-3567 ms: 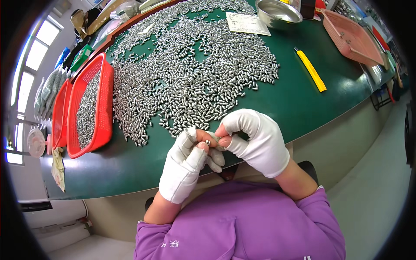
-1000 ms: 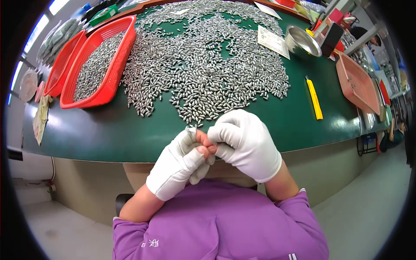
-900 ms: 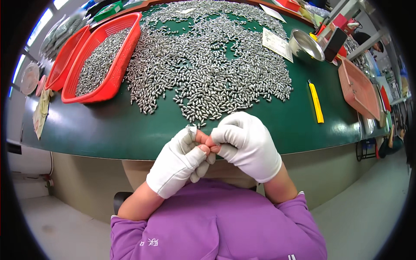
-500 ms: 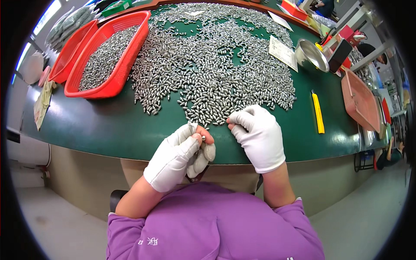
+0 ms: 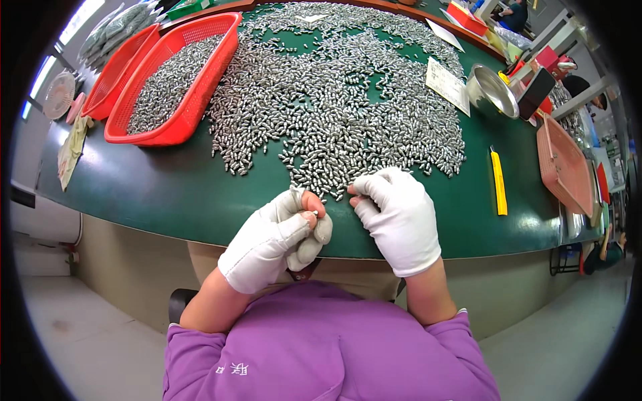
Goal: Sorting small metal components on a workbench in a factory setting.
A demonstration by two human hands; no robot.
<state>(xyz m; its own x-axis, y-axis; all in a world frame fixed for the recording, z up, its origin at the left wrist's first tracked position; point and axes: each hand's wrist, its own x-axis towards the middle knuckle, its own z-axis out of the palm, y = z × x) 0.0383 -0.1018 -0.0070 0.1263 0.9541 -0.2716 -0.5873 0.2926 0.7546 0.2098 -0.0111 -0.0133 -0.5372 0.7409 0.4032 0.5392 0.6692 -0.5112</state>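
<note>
My left hand (image 5: 262,239) wears a white glove that leaves the thumb and index fingertips bare. Those two fingertips pinch a small silvery metal part (image 5: 314,213), of which only a bright end shows. In a similar glove, my right hand (image 5: 399,217) hovers at the near edge of a wide heap of bullet-shaped metal parts (image 5: 334,127). Its bare thumb and index fingertip are drawn close together; whatever lies between them is too small to make out. The heap spreads over the green tabletop (image 5: 200,194) in front of both hands.
A red plastic basket (image 5: 224,77) full of metal parts stands at the left, beside another red basket (image 5: 107,90). To the right are a paper slip (image 5: 447,85), a steel bowl (image 5: 491,91), a yellow cutter knife (image 5: 499,182) and stacked pink baskets (image 5: 565,167).
The view has shifted slightly. Between my left fingertips the metal part now shows less of itself. Both hands stay almost where they were, the right one still beside the heap.
</note>
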